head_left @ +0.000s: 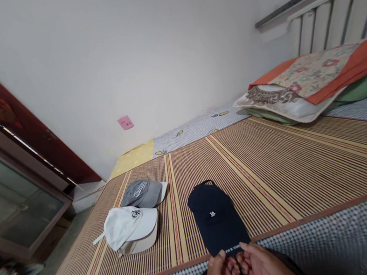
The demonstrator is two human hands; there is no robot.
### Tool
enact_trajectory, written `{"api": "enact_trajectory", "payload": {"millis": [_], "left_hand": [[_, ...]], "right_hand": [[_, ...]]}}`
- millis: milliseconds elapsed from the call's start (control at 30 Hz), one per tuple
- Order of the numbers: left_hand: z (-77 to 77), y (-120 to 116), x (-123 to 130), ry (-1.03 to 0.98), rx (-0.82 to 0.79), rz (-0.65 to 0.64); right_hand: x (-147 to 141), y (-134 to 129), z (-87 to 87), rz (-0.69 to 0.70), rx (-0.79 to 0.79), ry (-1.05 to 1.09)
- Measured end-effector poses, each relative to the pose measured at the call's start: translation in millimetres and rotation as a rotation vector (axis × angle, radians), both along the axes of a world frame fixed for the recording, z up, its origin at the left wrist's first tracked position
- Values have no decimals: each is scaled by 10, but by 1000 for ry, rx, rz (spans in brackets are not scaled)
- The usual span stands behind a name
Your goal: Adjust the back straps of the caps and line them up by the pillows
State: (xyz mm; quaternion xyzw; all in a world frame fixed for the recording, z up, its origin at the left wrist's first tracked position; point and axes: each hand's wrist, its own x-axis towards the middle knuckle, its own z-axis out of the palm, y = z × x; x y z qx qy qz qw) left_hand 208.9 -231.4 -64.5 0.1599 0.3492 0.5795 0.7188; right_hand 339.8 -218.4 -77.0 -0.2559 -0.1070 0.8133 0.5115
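A dark navy baseball cap (pixel 216 214) with a small white emblem lies on the striped bamboo mat, its brim toward me. At the brim's front edge, my left hand (pixel 221 270) pinches one side with the thumb on top. My right hand (pixel 257 261) pinches the other side in the same way, close beside the left; the undersides of the fingers' grip are hidden by the brim. To the left sits a white cap (pixel 130 225) with dark lettering, overlapping a beige brim below it. Just behind it rests a grey cap (pixel 141 193) with pale lettering.
The bamboo mat (pixel 259 166) covers a bed with checked and yellow sheets. Folded bedding with an orange-edged floral cloth (pixel 328 69) lies at the right, below a radiator (pixel 336 15). A pink note (pixel 126 122) is on the wall; a glass-panelled cabinet (pixel 7 187) stands left.
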Motion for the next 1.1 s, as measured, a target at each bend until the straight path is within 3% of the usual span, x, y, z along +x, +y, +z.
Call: {"api": "enact_trajectory", "payload": {"millis": [167,400,600,1100], "left_hand": [[26,2,14,41,41,-48],[43,71,89,68,-80,-8],[69,42,107,111,34,-47],[-39,-8,46,-45,47,-10]], "right_hand": [[-2,-8,12,-6,9,-42],[-57,13,-9,16,93,-119],[-31,-19,-21,26,91,-133],[15,8,67,-8,-46,20]]}}
